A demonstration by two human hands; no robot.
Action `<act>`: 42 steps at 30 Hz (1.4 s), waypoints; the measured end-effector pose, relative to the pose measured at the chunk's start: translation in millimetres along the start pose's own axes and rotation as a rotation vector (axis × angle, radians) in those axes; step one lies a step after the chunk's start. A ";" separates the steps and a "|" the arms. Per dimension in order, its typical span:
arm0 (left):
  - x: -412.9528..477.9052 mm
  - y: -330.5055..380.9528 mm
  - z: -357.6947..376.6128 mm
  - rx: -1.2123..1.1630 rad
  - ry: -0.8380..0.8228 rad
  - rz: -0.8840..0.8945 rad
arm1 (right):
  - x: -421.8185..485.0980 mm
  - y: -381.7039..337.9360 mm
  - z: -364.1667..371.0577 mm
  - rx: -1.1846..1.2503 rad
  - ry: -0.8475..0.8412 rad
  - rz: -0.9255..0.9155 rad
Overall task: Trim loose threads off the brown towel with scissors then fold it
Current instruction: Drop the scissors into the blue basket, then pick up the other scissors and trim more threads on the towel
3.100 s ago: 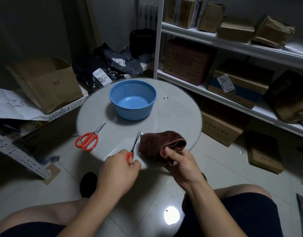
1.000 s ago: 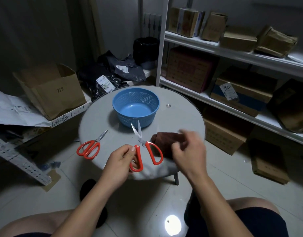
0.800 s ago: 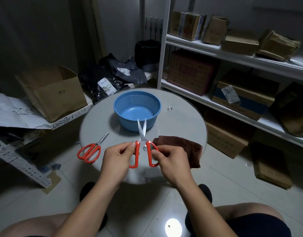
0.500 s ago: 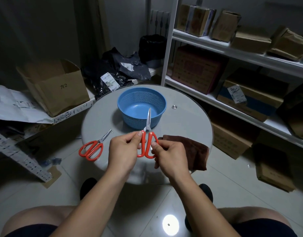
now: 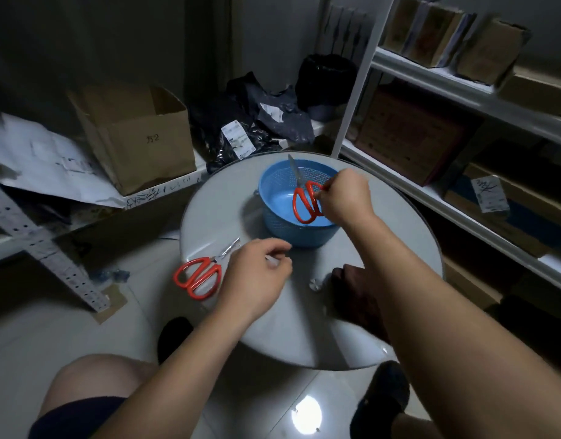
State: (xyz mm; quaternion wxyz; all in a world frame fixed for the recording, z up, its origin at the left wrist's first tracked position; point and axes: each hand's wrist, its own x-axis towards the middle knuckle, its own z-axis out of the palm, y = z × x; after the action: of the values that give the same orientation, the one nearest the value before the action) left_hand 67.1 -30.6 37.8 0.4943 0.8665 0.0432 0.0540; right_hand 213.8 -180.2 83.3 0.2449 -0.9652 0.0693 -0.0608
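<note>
The brown towel [image 5: 352, 289] lies at the near right of the round grey table [image 5: 412, 248], largely hidden under my right forearm. My right hand [image 5: 344, 199] holds red-handled scissors [image 5: 304, 198] by a handle loop over the blue basket [image 5: 299, 213], blades pointing away to the back left. A second pair of red-handled scissors [image 5: 198, 275] lies on the table's left edge. My left hand [image 5: 255, 280] hovers just right of that pair with fingers loosely curled, holding nothing I can make out.
An open cardboard box [image 5: 136, 137] and black plastic bags [image 5: 254, 122] sit on a low ledge behind the table. White metal shelving [image 5: 463, 87] stacked with boxes runs along the right. My knees and a dark shoe [image 5: 383, 403] are below the table's near edge.
Both hands held the scissors in front of me; now only my right hand has them, moved away over the basket. My left hand has let go and dropped left toward the other pair.
</note>
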 end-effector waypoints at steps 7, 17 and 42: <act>1.4 -35.4 -2.0 0.144 -0.052 0.045 | 13.2 -5.9 33.4 -0.429 -0.238 -0.104; 9.6 -80.4 -49.0 0.687 0.190 -0.261 | -11.4 -0.2 6.7 -0.118 0.151 -0.321; -86.6 11.5 25.6 -0.597 -0.232 -0.325 | -235.3 87.7 -10.6 0.964 -0.261 0.154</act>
State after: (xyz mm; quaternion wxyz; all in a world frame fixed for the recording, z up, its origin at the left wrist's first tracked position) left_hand -14.9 -69.4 30.3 0.7295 0.6660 0.1062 -0.1138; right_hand -28.3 -223.0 30.7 0.6733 -0.7338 0.0730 0.0534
